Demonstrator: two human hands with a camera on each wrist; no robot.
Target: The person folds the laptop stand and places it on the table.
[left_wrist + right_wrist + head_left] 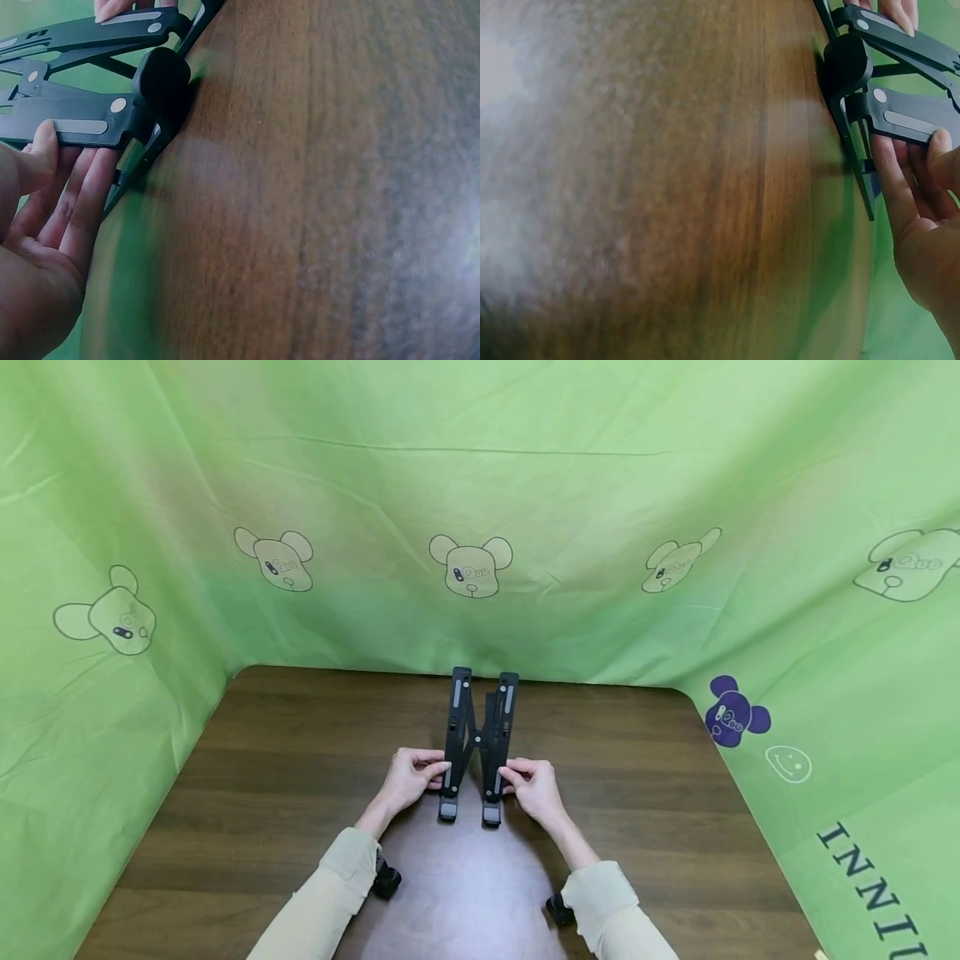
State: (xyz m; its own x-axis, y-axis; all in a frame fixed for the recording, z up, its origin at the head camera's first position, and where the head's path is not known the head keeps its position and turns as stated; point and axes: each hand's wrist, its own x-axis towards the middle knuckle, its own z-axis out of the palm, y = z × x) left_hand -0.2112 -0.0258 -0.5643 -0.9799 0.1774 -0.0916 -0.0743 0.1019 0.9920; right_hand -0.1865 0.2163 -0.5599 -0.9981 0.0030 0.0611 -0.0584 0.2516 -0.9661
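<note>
We count one black folding stand [477,739] at twelve o'clock on the brown table [300,810], near its far edge. It has two long bars, joined by a crossing linkage at one central pivot, with four grey strips along their tops and two grey-padded lips at six o'clock. We count two hands, both grasping: the left hand [410,777], at eight o'clock from the pivot, pinches the left bar, and the right hand [534,787], at four o'clock, pinches the right bar, each with thumb on top and fingers beneath. Two pale sleeves [326,889] and two black wrist devices [387,880] show too. On the green cloth [480,485] we count five outlined animal heads, one purple head [731,714] and one smiley [788,764].

Some fingertips are hidden under the bars, and the stand's underside is mostly covered. Both wrist views cut off the bars' far ends and most of the opposite hand. The lettering [870,893] at four o'clock runs out of view.
</note>
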